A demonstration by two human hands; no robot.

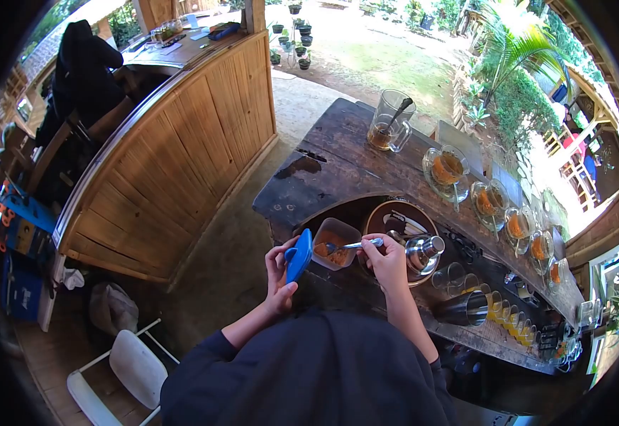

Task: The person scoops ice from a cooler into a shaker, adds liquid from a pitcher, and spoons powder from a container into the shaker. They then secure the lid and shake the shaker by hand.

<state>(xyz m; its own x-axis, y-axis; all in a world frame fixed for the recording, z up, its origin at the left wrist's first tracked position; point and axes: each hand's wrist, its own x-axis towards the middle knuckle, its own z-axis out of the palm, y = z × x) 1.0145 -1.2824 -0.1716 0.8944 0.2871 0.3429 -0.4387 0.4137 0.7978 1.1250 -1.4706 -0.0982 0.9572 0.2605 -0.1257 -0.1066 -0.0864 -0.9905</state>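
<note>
The left hand (278, 284) is holding the blue lid (299, 257) tilted on edge, fingers clamping it, probably to leave the plastic container (352, 233) uncovered. The right hand (387, 263) is pinching the spoon (353, 246) between its fingers by the handle, likely for control while its bowl is dipping into the powder. The container is sitting beside the round tray (376, 213), near the surface's (345, 149) left end.

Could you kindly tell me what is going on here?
A person at a dark wooden counter holds a blue lid in the left hand, beside an open plastic container. The right hand holds a spoon, its far end inside the container among orange-brown contents. Glass cups of amber drink line the counter, near a taller glass mug.
</note>
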